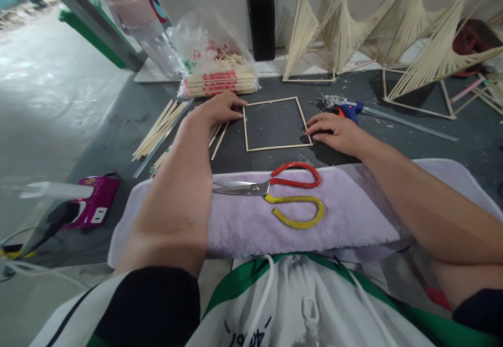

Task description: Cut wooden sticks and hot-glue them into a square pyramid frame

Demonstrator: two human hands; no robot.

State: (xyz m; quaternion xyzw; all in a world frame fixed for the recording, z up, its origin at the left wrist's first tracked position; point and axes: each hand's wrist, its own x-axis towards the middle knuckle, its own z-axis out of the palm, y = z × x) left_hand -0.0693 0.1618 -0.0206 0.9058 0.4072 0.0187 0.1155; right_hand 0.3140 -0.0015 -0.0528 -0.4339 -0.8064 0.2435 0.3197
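The person's left hand [223, 109] reaches to the upper left corner of a flat square frame of thin, pale wooden sticks [279, 148], thumb and fingers only narrowly parted at that corner. The right hand [334, 131] lies palm down at the frame's right side, close to its lower corner, fingers a little spread and bent. Whether either hand pinches the wood cannot be told. The frame lies on the dark grey bench [483, 148], between the two hands.

A few loose pale sticks [220, 140] lie beneath the left wrist, and a fanned bundle of pale wooden sticks [159, 129] lies farther left. Behind the left hand rests a clear plastic bag of red-banded sticks [220, 79]; a black phone [261, 22] leans against the wall beside it. A blue glue gun [351, 110] sits just beyond the right hand. Nearer the person, metal scissors with one red and one yellow handle [257, 188] lie on a lilac towel [243, 231]. Twisted structures of pale sticks [346, 32] stand at the back right.
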